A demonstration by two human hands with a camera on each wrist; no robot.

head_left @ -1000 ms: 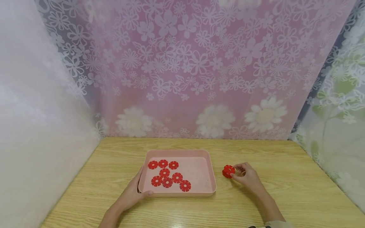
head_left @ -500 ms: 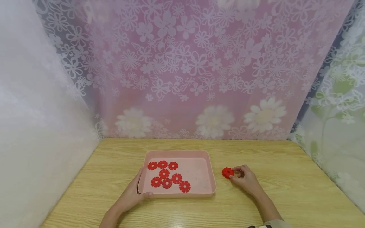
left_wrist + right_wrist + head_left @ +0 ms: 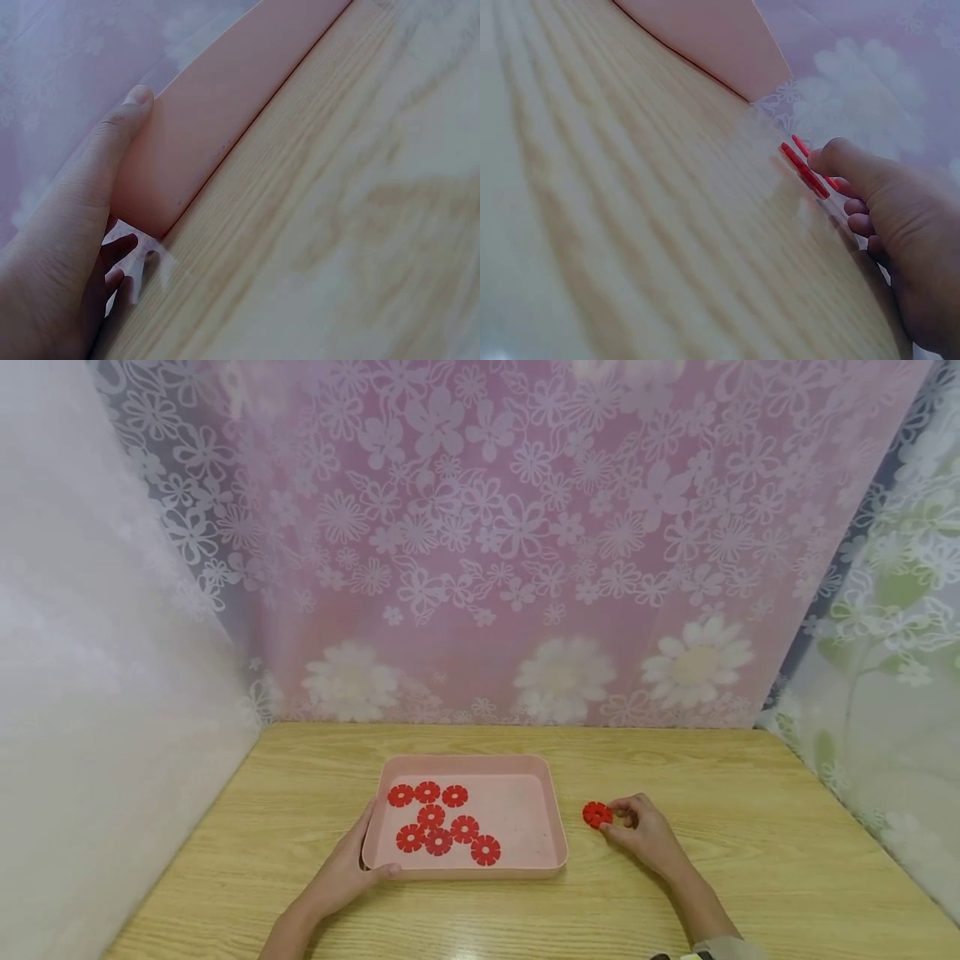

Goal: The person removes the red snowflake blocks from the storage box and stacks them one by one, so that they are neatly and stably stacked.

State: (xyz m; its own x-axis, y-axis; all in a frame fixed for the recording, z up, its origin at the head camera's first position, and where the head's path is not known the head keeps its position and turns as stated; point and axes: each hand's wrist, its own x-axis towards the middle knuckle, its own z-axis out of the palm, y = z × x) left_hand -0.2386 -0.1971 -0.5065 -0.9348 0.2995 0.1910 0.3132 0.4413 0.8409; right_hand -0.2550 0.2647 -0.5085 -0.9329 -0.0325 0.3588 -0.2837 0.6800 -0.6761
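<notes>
Since the red slotted discs (image 3: 591, 815) look light and stiff, hold them by the rims, as your right hand (image 3: 647, 833) does, its grip pinching them just right of the pink tray (image 3: 480, 874) on the bench (image 3: 525, 918); your left hand (image 3: 347, 862) holds the tray's near-left corner.

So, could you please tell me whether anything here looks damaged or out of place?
Nothing looks spilled or broken. The one small oddity is a few dark specks low on the outer wall of the pink tray, near the left hand; whether dirt or scuffs, I cannot tell. The scattered red discs inside look whole.
</notes>
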